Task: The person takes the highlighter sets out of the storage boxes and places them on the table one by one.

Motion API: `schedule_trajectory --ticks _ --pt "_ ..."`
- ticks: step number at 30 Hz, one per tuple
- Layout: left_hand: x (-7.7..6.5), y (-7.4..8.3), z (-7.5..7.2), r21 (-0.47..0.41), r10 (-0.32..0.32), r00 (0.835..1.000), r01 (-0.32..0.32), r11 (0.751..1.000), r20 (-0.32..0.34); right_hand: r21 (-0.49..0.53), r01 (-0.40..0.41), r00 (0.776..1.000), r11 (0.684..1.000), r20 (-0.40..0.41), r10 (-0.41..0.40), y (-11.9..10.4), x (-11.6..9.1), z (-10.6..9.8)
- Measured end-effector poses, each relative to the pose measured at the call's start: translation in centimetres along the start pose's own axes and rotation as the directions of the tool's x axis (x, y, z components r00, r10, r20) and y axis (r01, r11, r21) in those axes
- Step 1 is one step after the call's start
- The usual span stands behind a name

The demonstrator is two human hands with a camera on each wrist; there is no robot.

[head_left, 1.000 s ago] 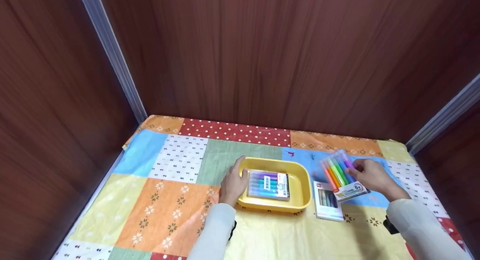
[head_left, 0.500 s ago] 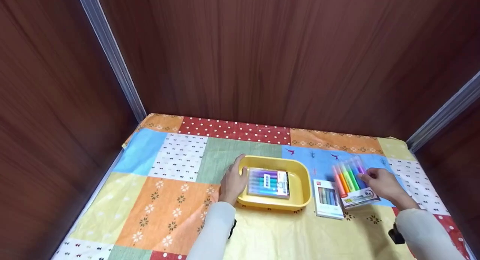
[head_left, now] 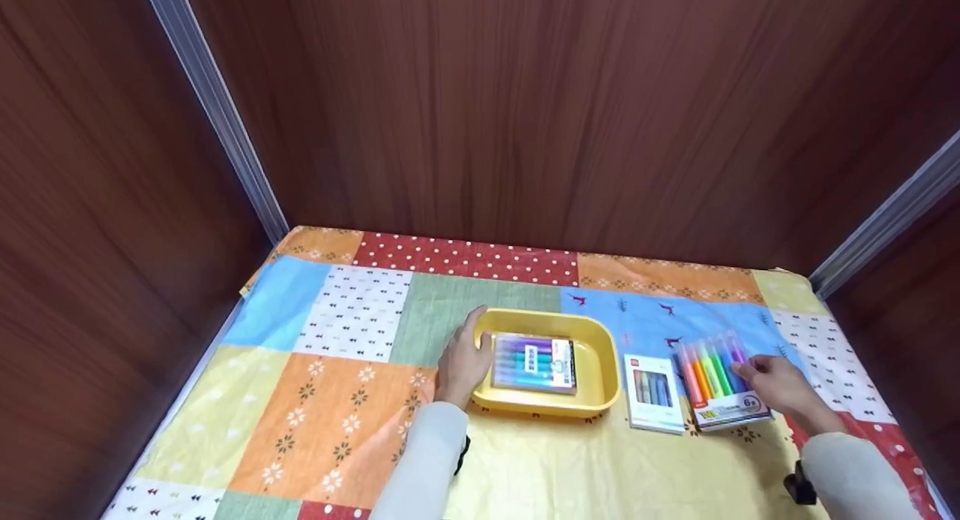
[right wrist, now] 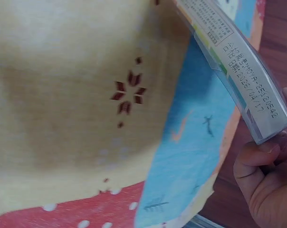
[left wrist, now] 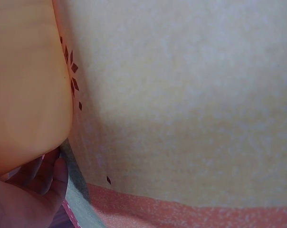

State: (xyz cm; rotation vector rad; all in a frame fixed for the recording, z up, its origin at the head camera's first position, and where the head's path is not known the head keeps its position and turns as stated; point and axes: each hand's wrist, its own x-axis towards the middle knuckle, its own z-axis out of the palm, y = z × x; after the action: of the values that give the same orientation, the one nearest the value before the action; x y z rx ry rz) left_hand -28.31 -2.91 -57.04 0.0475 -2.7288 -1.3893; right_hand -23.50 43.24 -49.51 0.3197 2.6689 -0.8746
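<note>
My left hand [head_left: 463,362] grips the left end of a yellow plastic tray [head_left: 611,359], thumb at the rim. In the left wrist view its fingers [left wrist: 58,175] bend around the tray's end [left wrist: 29,85]. A clear pack of purple-to-blue pens [head_left: 534,364] lies flat in the tray's left part. My right hand [head_left: 780,385] pinches the right edge of a clear pack of rainbow-coloured highlighters [head_left: 716,385]. In the right wrist view, the pack's printed end [right wrist: 250,80] is tilted above the cloth. Whether its far edge touches the cloth, I cannot tell.
Between the tray and the highlighters a white box of pens [head_left: 654,394] lies flat. A patchwork cloth [head_left: 352,422] covers the table. Dark wood-grain panels [head_left: 480,115] rise at the back and both sides.
My right hand has moved right and toward me with the highlighters, uncovering the white box beside them. My left hand and the tray have stayed put.
</note>
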Motion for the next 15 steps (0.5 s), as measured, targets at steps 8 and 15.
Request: schedule_trajectory --ticks 8,15 --pt "0.1 0.0 0.1 -0.003 -0.008 1.000 0.008 1.000 -0.007 0.100 -0.080 0.995 0.992 0.069 0.073 1.3 0.4 0.8" --pt "0.1 0.1 0.1 0.020 0.015 1.000 -0.014 1.000 -0.026 0.100 -0.056 0.997 0.993 0.051 0.051 1.6 0.5 1.4"
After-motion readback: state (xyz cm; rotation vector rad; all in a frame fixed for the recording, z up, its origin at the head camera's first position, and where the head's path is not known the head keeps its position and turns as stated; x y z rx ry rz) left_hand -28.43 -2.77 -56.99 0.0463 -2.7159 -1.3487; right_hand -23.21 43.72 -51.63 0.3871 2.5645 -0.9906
